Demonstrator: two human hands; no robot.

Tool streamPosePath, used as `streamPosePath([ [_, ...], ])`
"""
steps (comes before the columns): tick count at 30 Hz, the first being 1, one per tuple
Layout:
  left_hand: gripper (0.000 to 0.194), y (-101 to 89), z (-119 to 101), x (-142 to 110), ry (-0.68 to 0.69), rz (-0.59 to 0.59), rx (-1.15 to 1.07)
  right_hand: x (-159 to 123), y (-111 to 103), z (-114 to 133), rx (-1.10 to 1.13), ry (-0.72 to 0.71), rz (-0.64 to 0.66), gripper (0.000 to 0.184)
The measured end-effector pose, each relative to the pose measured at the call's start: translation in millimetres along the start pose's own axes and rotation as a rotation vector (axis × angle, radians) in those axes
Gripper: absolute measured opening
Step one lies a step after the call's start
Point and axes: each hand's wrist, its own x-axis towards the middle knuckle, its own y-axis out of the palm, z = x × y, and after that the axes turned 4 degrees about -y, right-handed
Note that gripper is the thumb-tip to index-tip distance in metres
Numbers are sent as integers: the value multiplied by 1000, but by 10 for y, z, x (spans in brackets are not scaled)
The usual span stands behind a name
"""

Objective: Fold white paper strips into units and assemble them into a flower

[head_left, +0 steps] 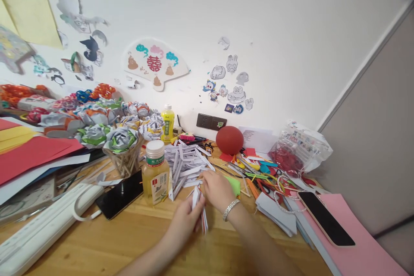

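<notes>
My left hand (188, 215) is closed around a piece of folded paper (196, 197), mostly white with some reddish edges showing below the fingers. Just above it, my right hand (215, 187), with a beaded bracelet (230, 209) at the wrist, has its fingers bent together at the near edge of a heap of folded white paper strips (187, 164). Whether a strip is between those fingertips is hidden. A green paper pad (233, 186) lies partly behind the right hand.
Left of the hands stand a drink bottle (155, 177), a black phone (120, 194) and a power strip (42, 228). Paper flowers (121, 139) fill a stick holder (124, 163). At right are a red ball (229, 140), scissors, paper sheets (277, 213) and another phone (326, 217).
</notes>
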Motion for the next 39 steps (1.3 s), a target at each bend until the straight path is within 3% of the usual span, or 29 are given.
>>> streamPosePath([
  [6, 50, 158, 47, -210, 25, 171, 0, 325, 231, -93, -290, -223, -139, 30],
  [11, 55, 110, -3, -170, -18, 197, -45, 513, 366, -81, -432, -389, -70, 17],
  [17, 57, 107, 5, -134, 0, 194, -27, 665, 460, -96, -409, -449, -43, 23],
  [25, 56, 115, 75, -116, 5, 184, -35, 763, 494, -99, -333, -384, -4, 19],
  [29, 55, 96, 84, -84, -3, 167, -71, 706, 411, -123, -254, -269, -23, 19],
  [36, 54, 5, 50, 1, -17, 39, -63, 374, 129, -227, -27, -25, -100, 27],
  [39, 54, -27, 30, 36, -17, 20, -57, 176, 62, -261, 231, 1, -131, 28],
])
